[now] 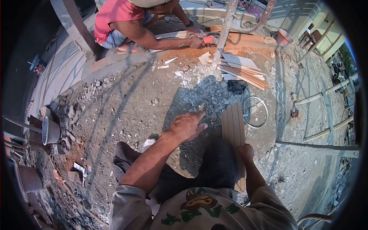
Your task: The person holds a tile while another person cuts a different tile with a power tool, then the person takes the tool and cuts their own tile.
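My right hand (pixel 245 151) is wrapped around the edge of a long brown ribbed plank (pixel 233 124) beside my right leg. The plank slants upward, its far end over the rubble. Out in front of me, my left hand (pixel 188 126) is held in the air with index finger and thumb apart, holding nothing. A white ring-shaped hoop (pixel 255 112) lies on the ground just right of the plank's far end. Beyond it rests a pile of brown and white strips (pixel 243 71).
A co-worker (pixel 134 27) crouches at the upper left with an orange power tool (pixel 209 40) at a board on the ledge. A pole (pixel 223 36) stands near the strips. Grey rubble (pixel 209 92) lies ahead, a bucket (pixel 50 130) at left, a red bucket (pixel 284 38) at upper right.
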### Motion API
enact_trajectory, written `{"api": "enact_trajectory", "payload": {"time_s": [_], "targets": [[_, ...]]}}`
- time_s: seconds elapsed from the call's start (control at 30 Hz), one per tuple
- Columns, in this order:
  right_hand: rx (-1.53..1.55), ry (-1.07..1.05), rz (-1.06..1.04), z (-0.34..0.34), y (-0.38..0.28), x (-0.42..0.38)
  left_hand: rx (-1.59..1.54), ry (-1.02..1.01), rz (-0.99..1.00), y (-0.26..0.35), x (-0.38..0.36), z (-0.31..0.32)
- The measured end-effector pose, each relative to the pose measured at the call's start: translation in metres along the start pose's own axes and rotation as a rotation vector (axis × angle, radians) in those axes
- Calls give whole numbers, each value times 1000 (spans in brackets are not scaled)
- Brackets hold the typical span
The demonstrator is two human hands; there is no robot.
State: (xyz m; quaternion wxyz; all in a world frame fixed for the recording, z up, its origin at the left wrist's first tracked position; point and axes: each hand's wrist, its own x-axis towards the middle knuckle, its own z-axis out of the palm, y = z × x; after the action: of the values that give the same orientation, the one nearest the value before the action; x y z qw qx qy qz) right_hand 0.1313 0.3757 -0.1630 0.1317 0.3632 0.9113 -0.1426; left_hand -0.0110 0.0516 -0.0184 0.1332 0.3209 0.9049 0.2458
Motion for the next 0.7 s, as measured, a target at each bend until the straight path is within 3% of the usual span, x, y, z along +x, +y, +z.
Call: {"api": "enact_trajectory", "payload": {"time_s": [0.7], "targets": [[-3, 3, 16, -4, -5, -3, -14, 15, 11, 0, 0, -1]]}}
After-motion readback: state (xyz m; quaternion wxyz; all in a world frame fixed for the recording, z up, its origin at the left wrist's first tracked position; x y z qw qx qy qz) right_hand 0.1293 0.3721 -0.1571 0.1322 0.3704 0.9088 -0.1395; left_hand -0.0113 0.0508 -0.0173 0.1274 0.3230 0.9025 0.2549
